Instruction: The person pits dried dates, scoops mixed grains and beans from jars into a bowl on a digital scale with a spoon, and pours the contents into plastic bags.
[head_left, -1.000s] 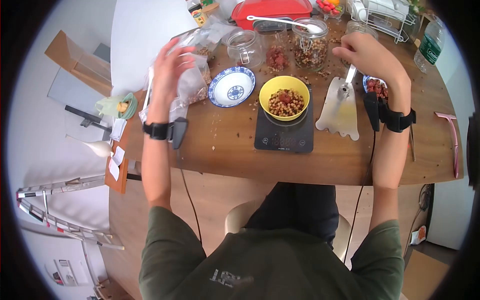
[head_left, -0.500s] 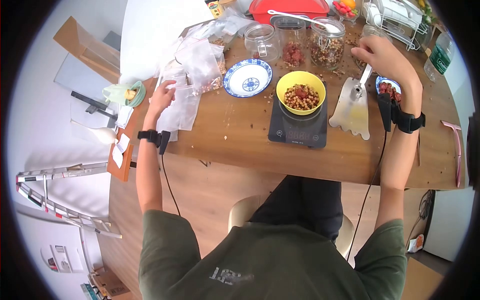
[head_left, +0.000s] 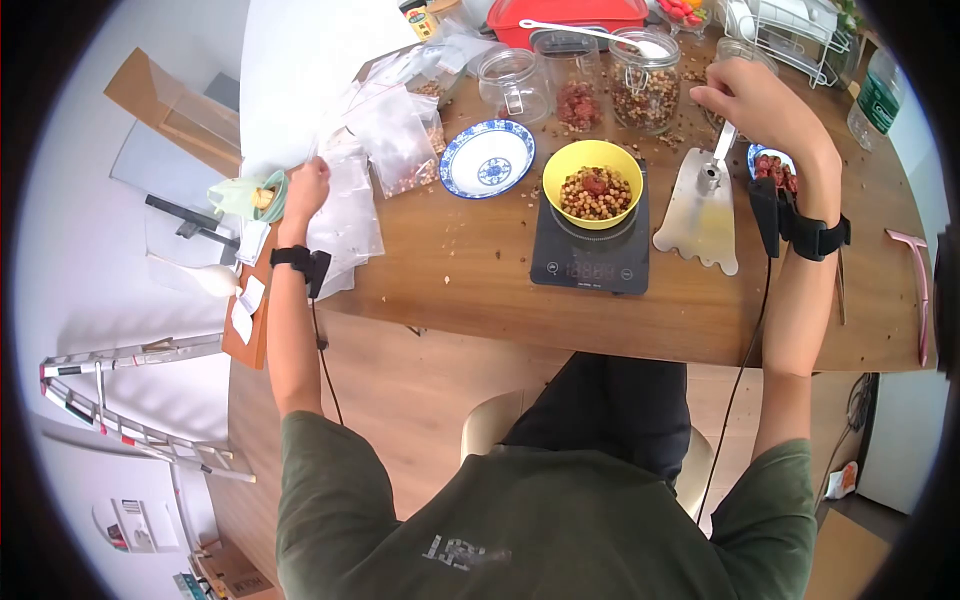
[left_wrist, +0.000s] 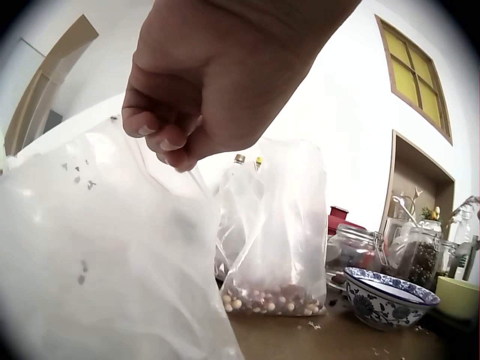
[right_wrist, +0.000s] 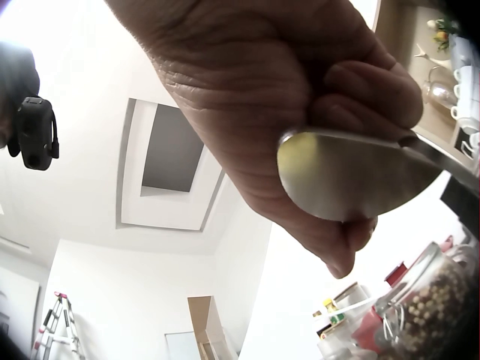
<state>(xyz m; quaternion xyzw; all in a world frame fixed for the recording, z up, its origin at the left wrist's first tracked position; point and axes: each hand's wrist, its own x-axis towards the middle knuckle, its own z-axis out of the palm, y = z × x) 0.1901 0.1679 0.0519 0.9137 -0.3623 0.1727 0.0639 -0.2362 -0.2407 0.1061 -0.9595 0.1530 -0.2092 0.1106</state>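
Note:
My left hand (head_left: 306,190) is at the table's left edge, beside several clear plastic bags. Its curled fingers pinch the top of a see-through plastic bag (left_wrist: 97,240) in the left wrist view; dark specks show on the film. My right hand (head_left: 755,105) grips the handle of a metal spatula (head_left: 697,215) with a broad, wavy-edged blade. The rounded handle end (right_wrist: 352,176) shows against the fingers in the right wrist view. Left of the blade, a yellow bowl (head_left: 553,195) holds round beans with a reddish heap on top. It stands on a black kitchen scale (head_left: 590,262).
A blue-and-white bowl (head_left: 490,165) stands between the bags and scale. Behind are glass jars, one filled with mixed beans (head_left: 645,90) with a white spoon (head_left: 575,32) across it. A dish of red dates (head_left: 775,170) lies beneath the right forearm; a pink razor-shaped tool (head_left: 920,290) lies far right.
My left hand has come down and left from above the bags, its fingers closing on a bag. The right hand stays on the spatula. The view has shifted slightly.

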